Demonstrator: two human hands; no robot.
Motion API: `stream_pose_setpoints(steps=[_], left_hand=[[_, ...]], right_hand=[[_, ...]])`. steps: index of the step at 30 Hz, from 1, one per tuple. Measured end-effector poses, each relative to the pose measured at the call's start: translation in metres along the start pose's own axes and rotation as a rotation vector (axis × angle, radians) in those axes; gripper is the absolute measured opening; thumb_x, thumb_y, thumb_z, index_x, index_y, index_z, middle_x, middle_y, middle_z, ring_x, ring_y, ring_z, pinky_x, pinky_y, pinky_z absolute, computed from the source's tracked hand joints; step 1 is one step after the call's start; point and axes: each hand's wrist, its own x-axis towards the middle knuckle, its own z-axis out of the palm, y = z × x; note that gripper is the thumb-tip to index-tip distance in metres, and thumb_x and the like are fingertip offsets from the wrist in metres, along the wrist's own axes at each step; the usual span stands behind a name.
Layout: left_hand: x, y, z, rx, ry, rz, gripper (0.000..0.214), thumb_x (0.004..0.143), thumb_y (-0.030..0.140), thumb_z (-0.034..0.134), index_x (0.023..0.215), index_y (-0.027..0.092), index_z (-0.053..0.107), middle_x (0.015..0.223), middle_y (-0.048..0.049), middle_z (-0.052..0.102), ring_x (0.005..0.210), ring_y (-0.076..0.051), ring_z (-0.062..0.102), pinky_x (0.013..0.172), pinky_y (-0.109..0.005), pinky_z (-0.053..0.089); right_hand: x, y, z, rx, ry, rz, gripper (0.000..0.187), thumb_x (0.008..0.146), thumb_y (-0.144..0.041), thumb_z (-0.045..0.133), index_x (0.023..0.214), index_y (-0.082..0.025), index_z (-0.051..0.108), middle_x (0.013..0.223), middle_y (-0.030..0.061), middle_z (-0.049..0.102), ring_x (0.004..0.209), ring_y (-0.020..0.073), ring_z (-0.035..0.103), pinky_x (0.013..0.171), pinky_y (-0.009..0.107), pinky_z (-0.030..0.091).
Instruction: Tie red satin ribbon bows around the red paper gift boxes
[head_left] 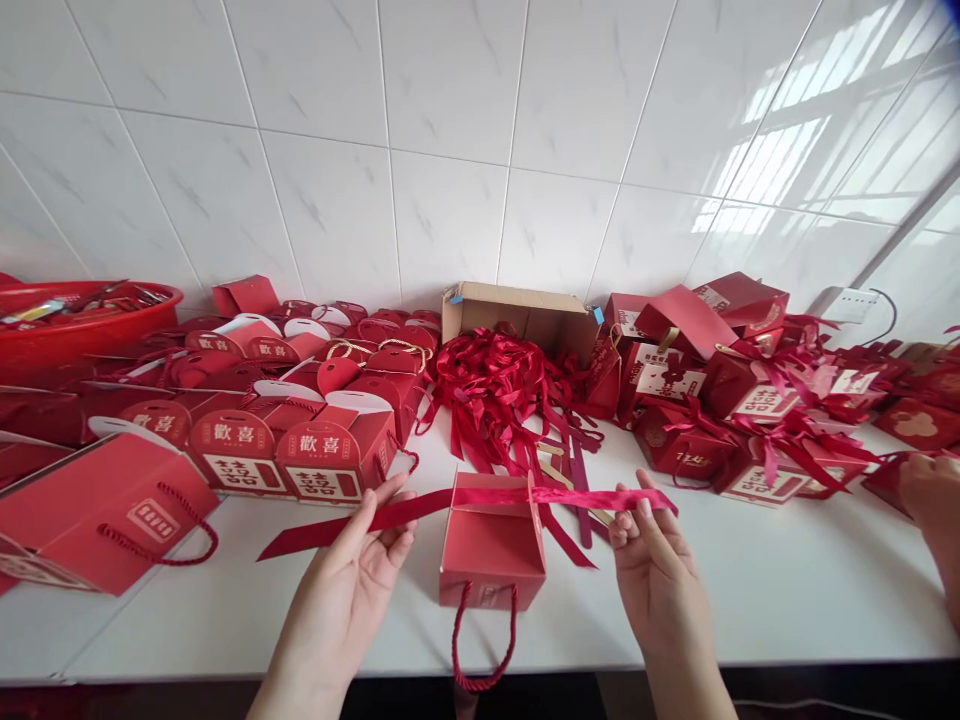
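A small red gift box (491,545) stands on the white table in front of me, a twisted cord handle hanging from its near side. One red ribbon (431,503) runs across the top of this box, through or around its raised part; which one I cannot tell. My left hand (349,575) pinches the ribbon left of the box, and a loose tail sticks out beyond the fingers. On the other side, my right hand (664,570) has the ribbon's bright pink-red stretch between thumb and fingers. Neither hand touches the box.
Several red boxes (236,455) fill the left side beside a red basin (90,325). Behind my box, a ribbon heap (491,385) spills from a cardboard carton (525,300). Ribbon-tied boxes (765,400) are piled right. Another person's hand (934,520) shows at the right edge.
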Motion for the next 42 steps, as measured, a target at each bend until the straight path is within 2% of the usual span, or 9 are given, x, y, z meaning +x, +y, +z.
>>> stream_pose_setpoints(steps=[3,8,12,15,21,26,33,37,42], left_hand=[[0.0,0.007,-0.011,-0.03,-0.066,-0.056,0.032,0.094,0.019,0.042,0.105,0.013,0.072,0.095,-0.0099,0.069,0.063,-0.013,0.061,0.055,-0.023,0.057],[0.0,0.029,-0.018,0.002,0.008,-0.017,0.037,0.095,0.026,0.038,0.094,0.015,0.073,0.087,-0.0077,0.067,0.062,-0.014,0.057,0.054,-0.025,0.055],[0.002,0.053,-0.01,0.158,-0.009,0.123,0.039,0.095,0.033,0.035,0.1,0.018,0.072,0.101,-0.0074,0.066,0.074,-0.015,0.057,0.055,-0.022,0.053],[0.007,0.077,-0.001,0.313,-0.061,0.275,0.036,0.093,0.031,0.038,0.087,0.018,0.071,0.099,-0.007,0.064,0.072,-0.015,0.052,0.048,-0.02,0.047],[0.009,0.119,0.044,0.773,-0.548,0.482,0.03,0.086,0.026,0.043,0.06,0.016,0.056,0.064,-0.0039,0.048,0.063,-0.013,0.041,0.052,-0.02,0.037],[0.0,0.122,0.092,0.978,-0.744,0.459,0.03,0.083,0.023,0.035,0.054,0.018,0.043,0.058,-0.0004,0.036,0.055,-0.011,0.032,0.052,-0.023,0.028],[-0.001,0.111,0.107,1.101,-0.633,0.595,0.009,0.079,0.025,0.057,0.081,0.021,0.065,0.068,-0.0021,0.053,0.059,-0.016,0.047,0.049,-0.024,0.034],[-0.009,0.106,0.11,0.99,-0.544,0.692,0.023,0.073,0.022,0.071,0.095,0.022,0.066,0.079,-0.0024,0.065,0.07,-0.019,0.061,0.056,-0.023,0.045],[-0.011,0.103,0.109,0.923,-0.535,0.739,0.019,0.071,0.033,0.077,0.083,0.019,0.072,0.079,-0.004,0.071,0.072,-0.019,0.066,0.062,-0.025,0.05]], right_hand=[[0.003,-0.001,-0.006,0.046,0.025,0.054,0.037,0.072,-0.021,0.079,0.108,-0.02,0.069,0.07,-0.0024,0.06,0.062,0.0058,0.056,0.061,0.014,0.054],[0.007,-0.003,-0.004,0.065,0.049,0.097,0.033,0.067,-0.024,0.082,0.096,-0.014,0.072,0.07,-0.001,0.061,0.06,0.0056,0.055,0.056,0.013,0.053],[0.011,-0.011,0.008,-0.034,-0.002,0.031,0.032,0.061,-0.022,0.086,0.089,-0.015,0.073,0.071,-0.0008,0.063,0.059,0.0054,0.056,0.056,0.014,0.053],[0.015,-0.024,0.022,-0.11,-0.066,-0.074,0.023,0.063,-0.024,0.085,0.082,-0.017,0.074,0.074,-0.0001,0.066,0.058,0.0057,0.056,0.057,0.015,0.053],[0.019,-0.051,0.058,-0.373,-0.319,-0.267,0.016,0.078,-0.032,0.074,0.072,-0.018,0.072,0.082,0.0038,0.07,0.068,0.0106,0.058,0.065,0.022,0.051],[0.011,-0.062,0.094,-0.658,-0.48,-0.387,0.016,0.079,-0.036,0.073,0.077,-0.02,0.072,0.065,0.0009,0.063,0.062,0.0129,0.053,0.055,0.024,0.044],[0.004,-0.07,0.121,-0.765,-0.596,-0.45,0.025,0.084,-0.04,0.067,0.071,-0.018,0.068,0.065,0.0003,0.058,0.058,0.01,0.047,0.048,0.021,0.037],[0.007,-0.07,0.123,-0.743,-0.632,-0.447,0.021,0.083,-0.038,0.068,0.075,-0.018,0.07,0.066,0.0001,0.061,0.058,0.0099,0.05,0.051,0.02,0.041],[0.012,-0.067,0.122,-0.697,-0.617,-0.453,0.02,0.08,-0.038,0.071,0.074,-0.018,0.071,0.066,0.0003,0.062,0.06,0.011,0.053,0.053,0.021,0.043]])
